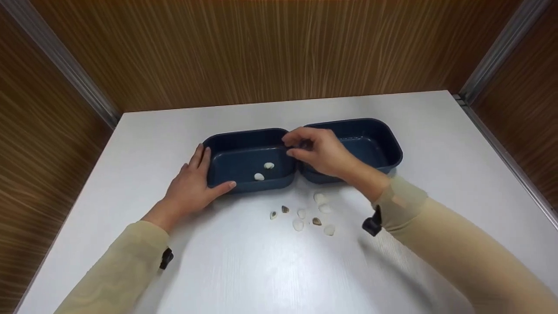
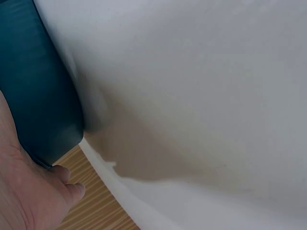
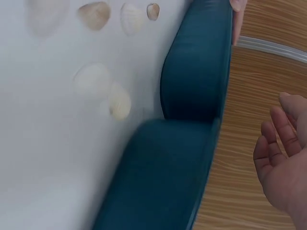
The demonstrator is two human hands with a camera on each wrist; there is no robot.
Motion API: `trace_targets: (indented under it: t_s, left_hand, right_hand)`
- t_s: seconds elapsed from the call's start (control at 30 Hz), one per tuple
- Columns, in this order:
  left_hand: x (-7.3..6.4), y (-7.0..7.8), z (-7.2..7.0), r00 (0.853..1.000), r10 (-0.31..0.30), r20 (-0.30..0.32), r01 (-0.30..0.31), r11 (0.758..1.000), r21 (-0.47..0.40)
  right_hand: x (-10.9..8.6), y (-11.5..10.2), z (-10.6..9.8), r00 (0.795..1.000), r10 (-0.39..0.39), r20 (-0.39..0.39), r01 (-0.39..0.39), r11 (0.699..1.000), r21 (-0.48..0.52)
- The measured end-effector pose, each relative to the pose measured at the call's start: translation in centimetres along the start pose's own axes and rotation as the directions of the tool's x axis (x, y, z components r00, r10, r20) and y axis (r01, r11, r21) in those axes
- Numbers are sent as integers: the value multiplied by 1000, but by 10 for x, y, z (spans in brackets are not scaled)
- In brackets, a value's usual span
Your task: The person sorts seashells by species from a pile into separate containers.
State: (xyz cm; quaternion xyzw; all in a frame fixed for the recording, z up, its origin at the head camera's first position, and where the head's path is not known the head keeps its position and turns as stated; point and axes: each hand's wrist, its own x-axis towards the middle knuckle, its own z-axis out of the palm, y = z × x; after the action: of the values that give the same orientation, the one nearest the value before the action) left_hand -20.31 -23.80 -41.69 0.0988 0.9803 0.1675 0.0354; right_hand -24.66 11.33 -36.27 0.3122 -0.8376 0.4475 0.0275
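Two dark blue rectangular containers stand end to end on a white table. Inside the left container lie two white shells, one shell behind the other shell. My left hand rests against the left container's left end, fingers along the side and thumb at the front rim. Over the spot where the containers meet hovers my right hand, its fingers loosely bent and thumb apart. The right wrist view shows nothing between the fingers of the right hand. The right container is partly hidden by that hand.
In front of the containers, several shells are scattered on the table: pale ones such as a white shell, and small brown ones such as a brown shell. Wood-grain panels enclose the table at the back and sides.
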Motion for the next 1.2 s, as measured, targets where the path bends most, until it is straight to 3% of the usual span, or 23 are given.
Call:
trace_targets:
  t_s: [0.3,0.63,0.97,1.2]
  left_hand:
    - [0,-2,-1,1000,-5,5,5,1000,2]
    - [2,-7,1,1000,0,-9,0,1000,9]
    - [2,-5,3,1000,0,-4,0,1000,3]
    - [0,-1,2,1000,4,-3,-4,1000,-7]
  right_hand:
    - [-36,-4,-29,999,-52,9,52,999,-5]
    - [-80,9,-30,995,-34,89,30,999,40]
    - [-120,35,-25,975,43,217,-55,997,53]
    - [-141,47,-19,934,166,317,-205,974,96]
